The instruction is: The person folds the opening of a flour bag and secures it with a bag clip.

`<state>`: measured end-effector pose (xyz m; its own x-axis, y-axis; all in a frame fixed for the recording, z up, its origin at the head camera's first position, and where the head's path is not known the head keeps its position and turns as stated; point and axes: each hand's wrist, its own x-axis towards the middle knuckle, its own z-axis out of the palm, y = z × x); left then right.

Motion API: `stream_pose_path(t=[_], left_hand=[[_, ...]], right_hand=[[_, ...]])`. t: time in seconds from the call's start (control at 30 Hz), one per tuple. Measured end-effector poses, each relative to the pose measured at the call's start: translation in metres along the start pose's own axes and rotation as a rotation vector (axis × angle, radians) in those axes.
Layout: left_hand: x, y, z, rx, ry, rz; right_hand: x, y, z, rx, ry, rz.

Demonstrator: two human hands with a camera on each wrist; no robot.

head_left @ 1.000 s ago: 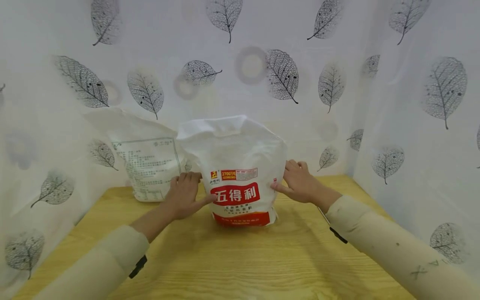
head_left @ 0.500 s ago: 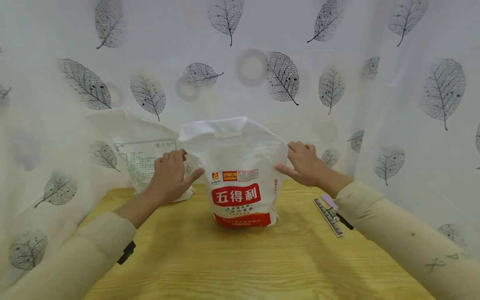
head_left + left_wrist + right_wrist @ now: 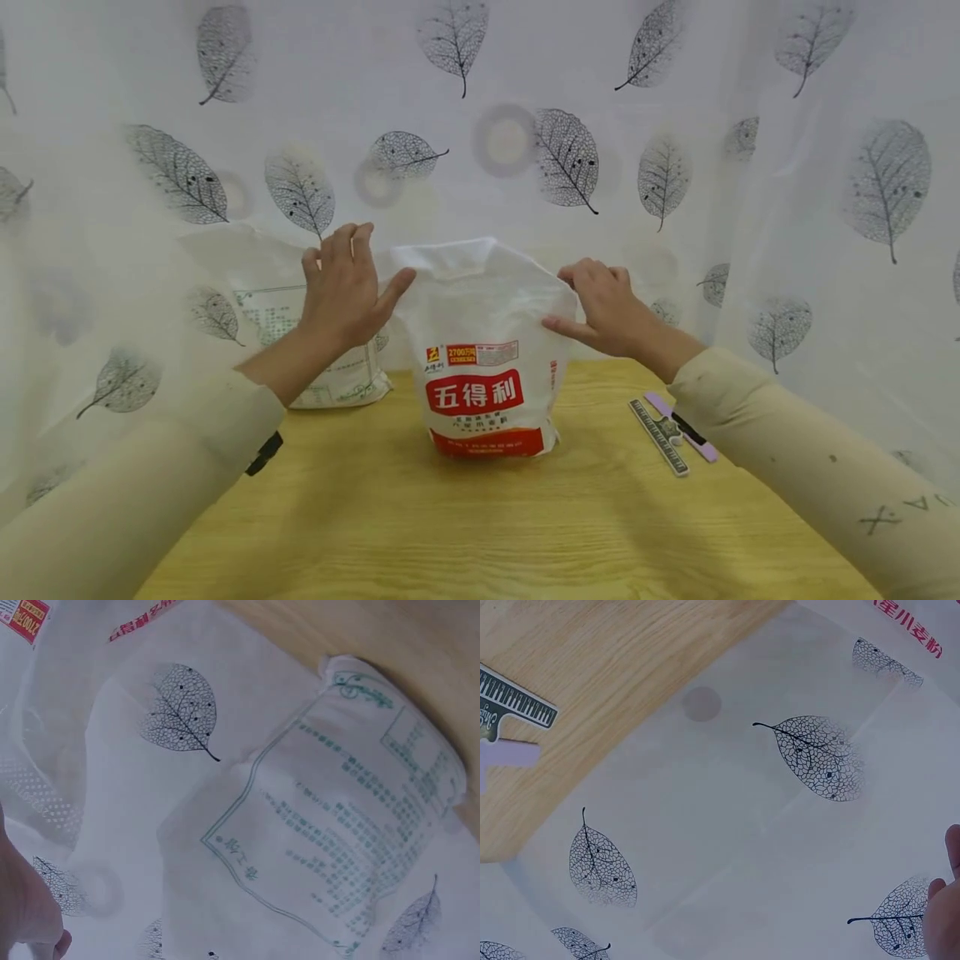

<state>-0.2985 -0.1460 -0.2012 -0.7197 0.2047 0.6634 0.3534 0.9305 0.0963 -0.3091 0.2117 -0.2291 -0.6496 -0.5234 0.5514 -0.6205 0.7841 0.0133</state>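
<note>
A white flour bag (image 3: 480,333) with red printing stands upright on the wooden table in the head view. At its upper right edge is my right hand (image 3: 618,312), thumb on the front and fingers curled at the rim. My left hand (image 3: 345,287) is raised by the upper left corner, fingers spread and the thumb near the bag's top. Behind that hand stands a second white bag (image 3: 341,379) with green print, partly hidden in the head view. The left wrist view shows this green-printed bag (image 3: 315,802) more fully. Only part of the right hand (image 3: 943,915) shows in the right wrist view.
On the table (image 3: 465,525), right of the flour bag, lie a flat piece with a piano-key pattern (image 3: 660,437) and a purple strip (image 3: 705,451). A white curtain (image 3: 510,50) with dark leaf prints surrounds the table's back and sides.
Both hands have moved up along the flour bag's sides, the left one farther, leaving the bag's lower side. The bag stays in place. The keyed piece and purple strip have come into view.
</note>
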Motion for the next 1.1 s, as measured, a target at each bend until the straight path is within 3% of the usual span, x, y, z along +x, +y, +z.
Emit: stream_pose_path(t=[0.13, 0.3, 0.4, 0.5, 0.67, 0.83, 0.97, 1.1], left_hand=[[0.009, 0.007, -0.003, -0.008, -0.026, 0.096], [0.014, 0.011, -0.005, -0.029, -0.044, 0.261], [0.014, 0.013, -0.005, -0.034, -0.013, 0.35], [0.016, 0.014, -0.007, -0.043, 0.058, 0.407], [0.02, 0.018, -0.012, -0.037, 0.185, 0.449], [0.018, 0.021, -0.007, -0.01, 0.211, 0.486], [0.023, 0.023, -0.008, -0.016, 0.179, 0.493], [0.025, 0.024, -0.012, -0.044, 0.06, 0.494]], right_hand=[[0.003, -0.003, -0.002, -0.007, 0.032, -0.026], [0.009, -0.005, -0.003, -0.02, 0.063, -0.071], [0.01, -0.005, -0.003, -0.057, 0.075, -0.1], [0.011, -0.005, -0.006, -0.104, 0.106, -0.147], [0.011, -0.005, -0.011, -0.152, 0.227, -0.298], [0.006, -0.003, -0.004, -0.176, 0.296, -0.457], [0.007, -0.003, 0.001, -0.225, 0.339, -0.526], [0.007, -0.003, 0.006, -0.248, 0.353, -0.582]])
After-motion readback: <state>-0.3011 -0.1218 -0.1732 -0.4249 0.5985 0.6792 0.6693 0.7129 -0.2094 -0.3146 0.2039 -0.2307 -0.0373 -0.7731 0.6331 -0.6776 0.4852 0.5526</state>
